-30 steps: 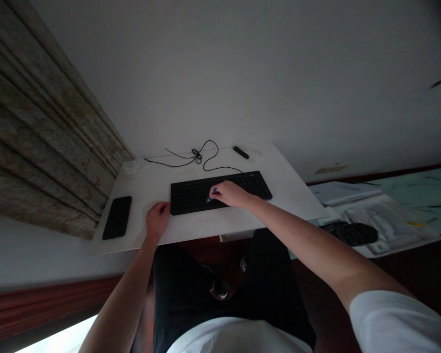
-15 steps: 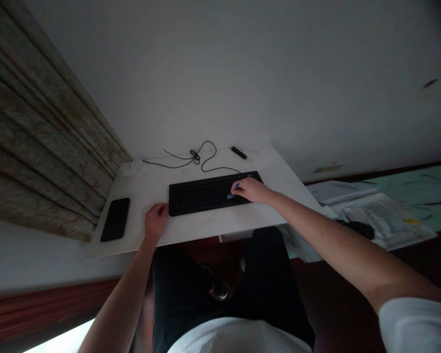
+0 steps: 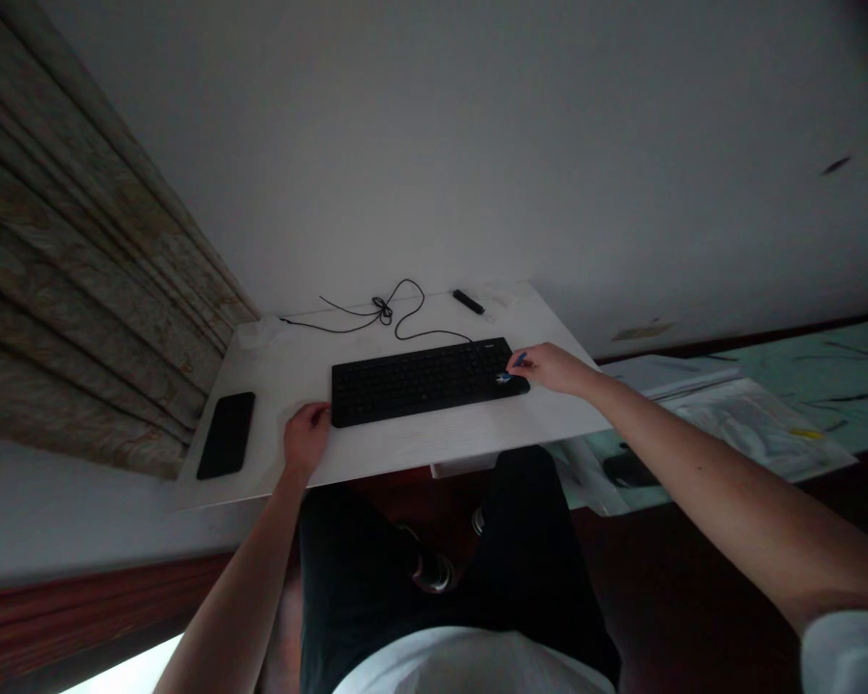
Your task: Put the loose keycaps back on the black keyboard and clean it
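A black keyboard (image 3: pixel 420 379) lies across the middle of a small white table (image 3: pixel 420 439). My left hand (image 3: pixel 305 436) rests with curled fingers on the table at the keyboard's left front corner, touching it. At the keyboard's right end, my right hand (image 3: pixel 556 368) pinches a small blue tool (image 3: pixel 515 365) whose tip meets the keys. The keyboard's black cable (image 3: pixel 383 313) loops in a tangle behind it.
A black phone (image 3: pixel 226 434) lies at the table's left edge by a patterned curtain (image 3: pixel 79 289). A small black stick (image 3: pixel 472 301) sits at the back of the table. Papers and plastic sleeves (image 3: pixel 752 414) cover the floor on the right. A white wall stands behind.
My right hand has slid with the blue tool from the keyboard's middle to its right end. My left hand has stayed at the left corner.
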A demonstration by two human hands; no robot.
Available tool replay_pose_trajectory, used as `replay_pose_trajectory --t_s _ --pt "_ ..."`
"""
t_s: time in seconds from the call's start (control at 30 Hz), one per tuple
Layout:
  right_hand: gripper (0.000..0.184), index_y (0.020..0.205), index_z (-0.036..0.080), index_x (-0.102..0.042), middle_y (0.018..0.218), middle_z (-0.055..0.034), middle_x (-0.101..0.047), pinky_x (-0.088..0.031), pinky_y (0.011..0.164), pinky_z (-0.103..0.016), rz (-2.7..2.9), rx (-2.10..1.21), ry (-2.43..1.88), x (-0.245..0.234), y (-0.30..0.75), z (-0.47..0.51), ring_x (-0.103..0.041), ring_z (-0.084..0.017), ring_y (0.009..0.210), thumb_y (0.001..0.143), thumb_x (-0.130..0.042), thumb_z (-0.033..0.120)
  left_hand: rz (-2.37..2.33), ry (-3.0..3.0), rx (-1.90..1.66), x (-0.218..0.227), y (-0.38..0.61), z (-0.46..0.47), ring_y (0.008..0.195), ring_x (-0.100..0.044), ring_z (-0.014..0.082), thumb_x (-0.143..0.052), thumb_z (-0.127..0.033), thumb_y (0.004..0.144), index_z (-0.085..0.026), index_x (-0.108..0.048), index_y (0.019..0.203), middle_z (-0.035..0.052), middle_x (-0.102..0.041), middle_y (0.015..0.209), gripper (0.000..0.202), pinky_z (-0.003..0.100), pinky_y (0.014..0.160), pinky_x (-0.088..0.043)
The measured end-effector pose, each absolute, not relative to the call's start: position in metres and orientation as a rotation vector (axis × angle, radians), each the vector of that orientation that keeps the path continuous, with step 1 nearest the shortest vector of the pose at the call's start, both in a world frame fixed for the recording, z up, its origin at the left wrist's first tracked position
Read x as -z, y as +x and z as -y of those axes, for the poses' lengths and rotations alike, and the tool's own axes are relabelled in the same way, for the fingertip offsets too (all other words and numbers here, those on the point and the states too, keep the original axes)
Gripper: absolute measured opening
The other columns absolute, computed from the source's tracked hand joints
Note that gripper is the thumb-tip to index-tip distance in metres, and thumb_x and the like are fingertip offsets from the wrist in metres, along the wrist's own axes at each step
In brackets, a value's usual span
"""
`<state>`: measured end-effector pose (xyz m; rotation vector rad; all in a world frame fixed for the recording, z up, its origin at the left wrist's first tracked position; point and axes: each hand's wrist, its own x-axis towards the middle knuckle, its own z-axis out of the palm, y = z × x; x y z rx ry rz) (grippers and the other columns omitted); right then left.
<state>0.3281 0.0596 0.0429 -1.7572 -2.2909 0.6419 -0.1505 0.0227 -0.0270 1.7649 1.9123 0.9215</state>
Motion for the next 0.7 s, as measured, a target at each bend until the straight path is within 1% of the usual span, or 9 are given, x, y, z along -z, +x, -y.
replay_pose_trajectory --t_s 0.23,0.37,0.47,0.6,0.7 --pt "0.018 0.085 0.021 -0.076 0.079 -0.0056 -0.076 -0.046 0.067 -0.029 2.283 -0.515 -1.840 -0.041 0.365 -0.058 -0.067 -0.019 0.071 0.088 -0.061 0.030 -1.915 1.750 -0.908 0.028 -0.151 -0.023 0.099 -0.069 0.0253 -0.049 -0.033 0.087 -0.019 -0.074 0.103 0.0095 -0.076 0.105 0.033 0.040 0.097 -0.052" --pt "0.016 0.081 0.022 -0.075 0.077 -0.0065 -0.076 -0.046 0.065 -0.030 2.250 -0.465 -1.900 -0.040 0.382 -0.057 -0.067 -0.019 0.069 0.086 -0.062 0.029 -1.920 1.746 -0.902 0.028 -0.151 -0.023 0.098 -0.069 0.0250 -0.048 -0.033 0.088 -0.020 -0.074 0.103 0.0093 -0.076 0.105 0.033 0.040 0.096 -0.052" --pt "0.015 0.081 0.022 -0.075 0.079 -0.0063 -0.077 -0.048 0.067 -0.030 2.161 -0.449 -1.897 -0.041 0.382 -0.055 -0.068 -0.020 0.071 0.086 -0.063 0.029 -1.931 1.753 -0.893 0.028 -0.151 -0.023 0.098 -0.069 0.0252 -0.048 -0.032 0.088 -0.019 -0.074 0.103 0.0093 -0.076 0.104 0.033 0.040 0.097 -0.051" --pt "0.017 0.083 0.022 -0.076 0.083 -0.0057 -0.077 -0.051 0.072 -0.031 2.041 -0.558 -1.751 -0.043 0.350 -0.056 -0.069 -0.020 0.076 0.087 -0.063 0.033 -1.926 1.750 -0.898 0.028 -0.150 -0.023 0.100 -0.069 0.0248 -0.048 -0.031 0.087 -0.019 -0.074 0.103 0.0089 -0.076 0.105 0.033 0.039 0.098 -0.051" --pt "0.020 0.089 0.022 -0.076 0.085 -0.0047 -0.076 -0.052 0.073 -0.031 1.979 -0.701 -1.579 -0.045 0.301 -0.060 -0.068 -0.019 0.076 0.088 -0.062 0.036 -1.931 1.737 -0.900 0.028 -0.150 -0.023 0.100 -0.069 0.0248 -0.048 -0.031 0.087 -0.020 -0.075 0.103 0.0087 -0.076 0.105 0.033 0.039 0.097 -0.051"
